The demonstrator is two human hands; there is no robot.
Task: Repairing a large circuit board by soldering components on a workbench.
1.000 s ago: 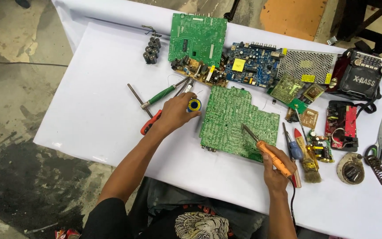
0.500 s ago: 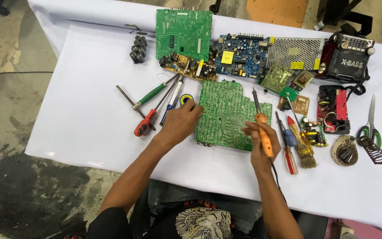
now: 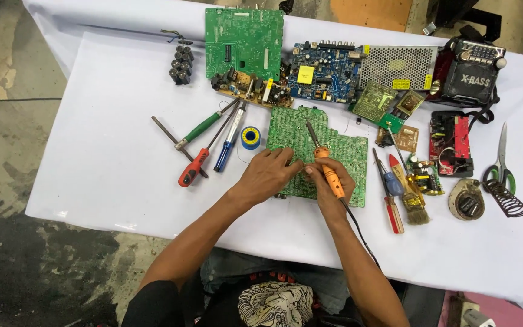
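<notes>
A yellow square label (image 3: 305, 74) sits on the blue circuit board (image 3: 325, 69), seemingly paper.

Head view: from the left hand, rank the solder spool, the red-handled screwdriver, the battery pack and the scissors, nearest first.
Measured from the left hand:
1. Solder spool, just above the hand.
2. Red-handled screwdriver, to the hand's left.
3. Battery pack, far upper left on the cloth.
4. Scissors, far right edge, past the right hand.

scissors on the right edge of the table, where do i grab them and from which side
Take the scissors by the green finger loops at their near end, reaching in from the table's front edge. They lie flat with the blades pointing away toward the far side, so the loops face you. A dark wire coil stand lies right against the loops, so come in slightly from the left.
</notes>
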